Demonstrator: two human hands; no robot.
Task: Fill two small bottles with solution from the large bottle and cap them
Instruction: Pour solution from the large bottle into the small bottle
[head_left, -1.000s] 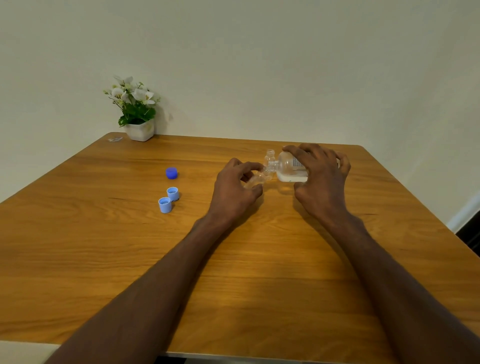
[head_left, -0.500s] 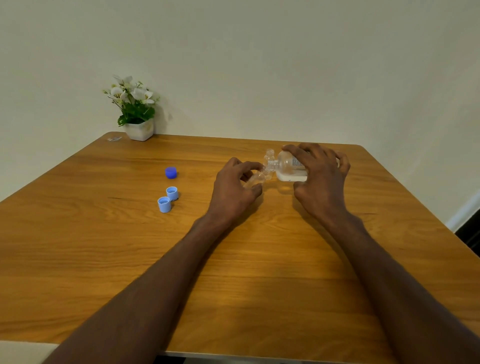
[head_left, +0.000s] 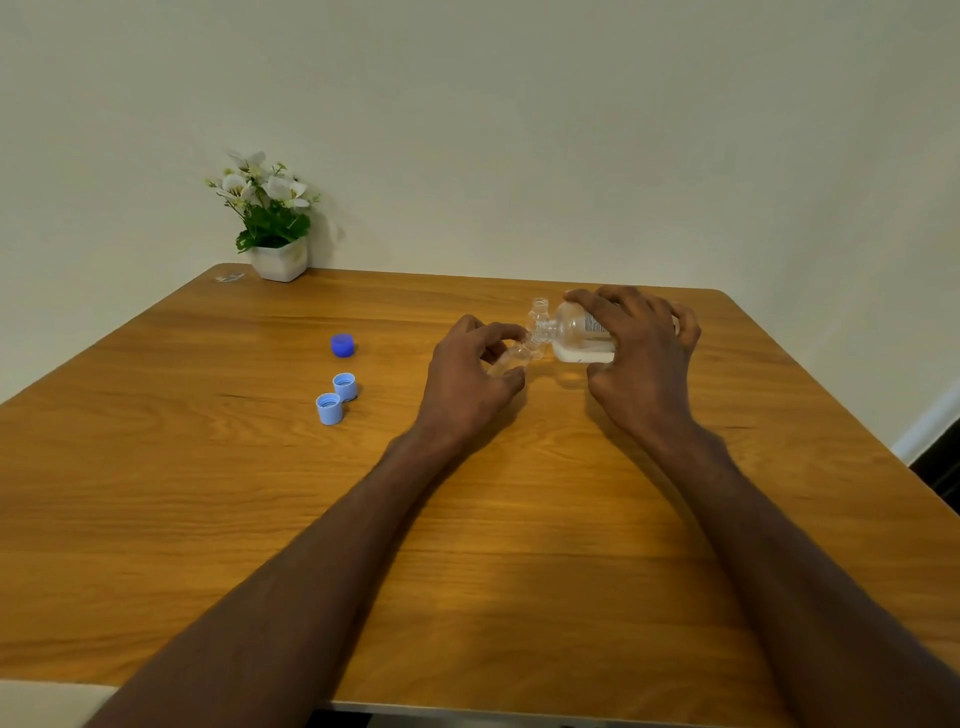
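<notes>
The person's right hand is curling its fingers over the top of the large bottle, a clear plastic cylinder tipped onto its side, with white liquid pooling along its lower wall. Its ribbed neck is pointing toward the left hand, which is pinching a small bottle of clear plastic between thumb and bent fingers, tilting it so its mouth is meeting the large bottle's neck. A second small bottle, also transparent, is standing upright just behind that meeting point, uncapped. All this is happening toward the far right part of the wooden table, whose smooth surface is showing warm grain. Nearer the left edge, a dark blue cap is lying alone, and two light blue caps, round and threaded inside, are sitting open side up, touching each other. At the far left corner a potted plant with white flowers is standing in a white faceted pot.
</notes>
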